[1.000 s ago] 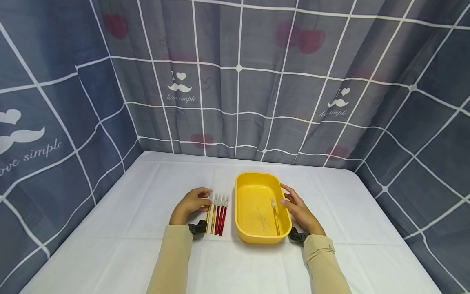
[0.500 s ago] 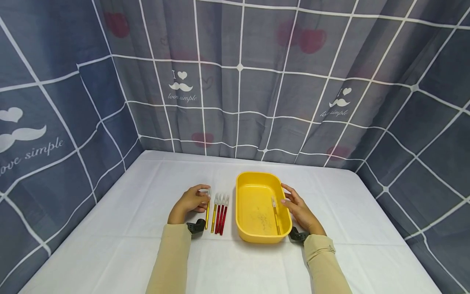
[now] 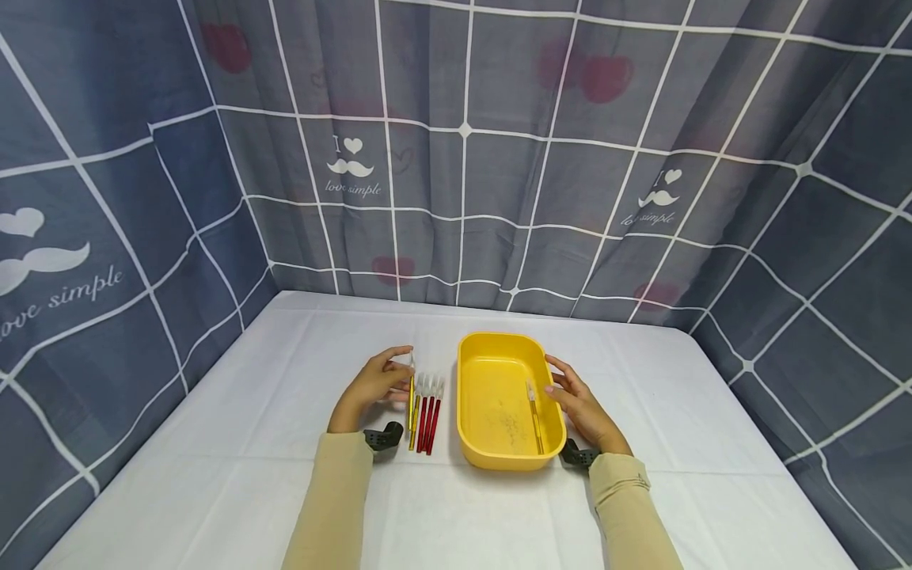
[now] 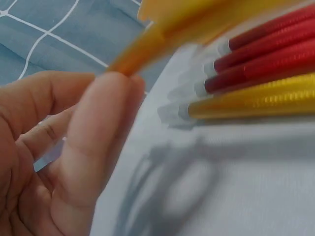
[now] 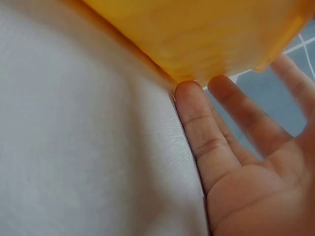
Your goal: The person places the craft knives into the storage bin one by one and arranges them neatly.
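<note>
My left hand [image 3: 375, 385] pinches a slim yellow craft knife [image 3: 411, 405] near its clear-capped end, between thumb and fingertips. In the left wrist view its yellow handle slants up and away over the table. Just right of it lies a row: another yellow craft knife [image 4: 251, 101] with a clear cap, then several red craft knives [image 4: 266, 64]. My right hand [image 3: 583, 410] holds the right side of a yellow plastic tub [image 3: 466, 451], thumb over the rim and fingers along the outer wall. Inside the tub lies one more yellow craft knife [image 3: 536, 423].
A white cloth [image 3: 214, 491] covers the table. Grey-blue gridded curtains [image 3: 427, 174] hang behind it and at both sides. Black wrist mounts [image 3: 385, 436] sit below both hands.
The yellow craft knife in my left hand first moved slightly left, away from the row, then came back right and up beside it. My right hand and the tub have stayed put.
</note>
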The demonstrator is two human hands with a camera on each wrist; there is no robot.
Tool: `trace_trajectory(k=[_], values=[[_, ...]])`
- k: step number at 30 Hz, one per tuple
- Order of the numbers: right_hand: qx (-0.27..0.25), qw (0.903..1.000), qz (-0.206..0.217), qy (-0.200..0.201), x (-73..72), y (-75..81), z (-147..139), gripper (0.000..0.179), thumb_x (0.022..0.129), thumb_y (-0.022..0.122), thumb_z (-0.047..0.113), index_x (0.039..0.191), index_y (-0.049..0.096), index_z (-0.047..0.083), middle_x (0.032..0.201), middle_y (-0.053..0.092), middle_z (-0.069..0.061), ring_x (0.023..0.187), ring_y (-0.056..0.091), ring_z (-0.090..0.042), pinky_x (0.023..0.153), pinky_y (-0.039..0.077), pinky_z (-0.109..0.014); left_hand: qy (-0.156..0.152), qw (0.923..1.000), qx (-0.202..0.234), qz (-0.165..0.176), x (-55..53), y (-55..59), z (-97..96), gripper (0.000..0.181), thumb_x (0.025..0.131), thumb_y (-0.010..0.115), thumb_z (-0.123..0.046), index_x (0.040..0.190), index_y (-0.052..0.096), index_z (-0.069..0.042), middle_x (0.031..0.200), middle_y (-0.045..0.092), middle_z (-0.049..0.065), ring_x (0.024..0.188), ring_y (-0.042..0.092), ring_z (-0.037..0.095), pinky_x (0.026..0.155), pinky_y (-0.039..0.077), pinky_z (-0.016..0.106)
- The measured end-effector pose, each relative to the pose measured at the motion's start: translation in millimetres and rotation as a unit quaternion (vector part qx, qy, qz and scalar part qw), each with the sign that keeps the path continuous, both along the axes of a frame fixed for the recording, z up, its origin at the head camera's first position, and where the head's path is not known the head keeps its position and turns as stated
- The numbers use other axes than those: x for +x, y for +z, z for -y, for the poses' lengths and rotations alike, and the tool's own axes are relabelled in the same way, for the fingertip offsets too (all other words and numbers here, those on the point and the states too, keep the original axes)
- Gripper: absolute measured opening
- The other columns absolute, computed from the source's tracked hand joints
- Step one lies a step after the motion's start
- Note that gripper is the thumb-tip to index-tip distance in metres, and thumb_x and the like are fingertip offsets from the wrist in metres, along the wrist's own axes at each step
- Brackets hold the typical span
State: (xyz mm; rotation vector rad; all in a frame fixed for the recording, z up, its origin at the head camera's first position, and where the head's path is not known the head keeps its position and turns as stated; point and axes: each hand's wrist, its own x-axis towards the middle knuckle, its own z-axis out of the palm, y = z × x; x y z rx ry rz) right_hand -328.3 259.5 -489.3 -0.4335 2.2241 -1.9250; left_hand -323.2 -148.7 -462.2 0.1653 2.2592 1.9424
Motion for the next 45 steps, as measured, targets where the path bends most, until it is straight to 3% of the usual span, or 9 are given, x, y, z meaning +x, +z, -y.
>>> trace_trajectory(k=[7, 13, 20, 33, 39, 45], values=[[-0.008, 0.9999, -0.007, 0.005, 0.8, -0.1, 0, 0.071, 0.109, 0.058, 0.013, 0.171, 0.025, 0.008, 0.161, 0.04, -0.033, 0.137, 0.052, -0.033, 0.104, 0.05, -0.022, -0.002, 0.9996, 0.029, -0.004, -2.3, 3.0, -7.1, 0.061, 0.11, 0.061, -0.007, 0.165, 0.036, 0.003, 0.133, 0.062, 0.033, 0.091, 0.069, 0.019, 0.082, 0.068, 0.037], [-0.001, 1.0, -0.004, 0.002, 1.1, -0.3, 0, 0.071, 0.11, 0.058, 0.014, 0.172, 0.024, 0.009, 0.161, 0.041, -0.032, 0.135, 0.053, -0.026, 0.106, 0.049, -0.023, -0.004, 0.9993, 0.036, -0.003, -1.1, 8.7, -14.8, 0.062, 0.109, 0.064, -0.011, 0.165, 0.038, 0.0, 0.139, 0.06, 0.035, 0.093, 0.07, 0.019, 0.086, 0.067, 0.041], [-0.004, 1.0, 0.0, -0.001, -0.2, -1.5, 0, 0.071, 0.109, 0.059, 0.013, 0.171, 0.026, 0.01, 0.161, 0.041, -0.032, 0.135, 0.053, -0.027, 0.104, 0.051, -0.022, -0.012, 0.9984, 0.055, -0.006, 0.9, 19.1, -26.7, 0.061, 0.109, 0.064, -0.012, 0.165, 0.041, -0.003, 0.141, 0.058, 0.037, 0.091, 0.069, 0.016, 0.082, 0.067, 0.034], [-0.002, 1.0, -0.001, 0.002, -0.1, 0.8, 1, 0.071, 0.109, 0.058, 0.014, 0.172, 0.025, 0.009, 0.16, 0.042, -0.032, 0.132, 0.054, -0.022, 0.106, 0.048, -0.024, -0.014, 0.9963, 0.085, -0.001, 2.4, 27.0, -48.9, 0.058, 0.11, 0.061, -0.011, 0.164, 0.041, -0.003, 0.138, 0.061, 0.033, 0.092, 0.069, 0.016, 0.083, 0.067, 0.032], [-0.009, 0.9999, -0.006, 0.007, 0.4, 1.9, 0, 0.07, 0.11, 0.057, 0.013, 0.171, 0.025, 0.008, 0.158, 0.042, -0.033, 0.131, 0.054, -0.023, 0.104, 0.05, -0.023, -0.019, 0.9961, 0.086, -0.001, 3.0, 29.2, -57.9, 0.058, 0.11, 0.061, -0.009, 0.164, 0.04, -0.001, 0.129, 0.066, 0.023, 0.09, 0.068, 0.017, 0.082, 0.067, 0.033], [-0.014, 0.9999, -0.005, 0.006, 0.5, 2.3, 0, 0.069, 0.109, 0.056, 0.012, 0.171, 0.025, 0.008, 0.158, 0.042, -0.034, 0.13, 0.054, -0.023, 0.103, 0.05, -0.022, -0.023, 0.9964, 0.082, 0.0, 5.6, 31.6, -65.6, 0.058, 0.11, 0.061, -0.006, 0.164, 0.04, 0.0, 0.13, 0.065, 0.024, 0.09, 0.07, 0.017, 0.079, 0.067, 0.031]])
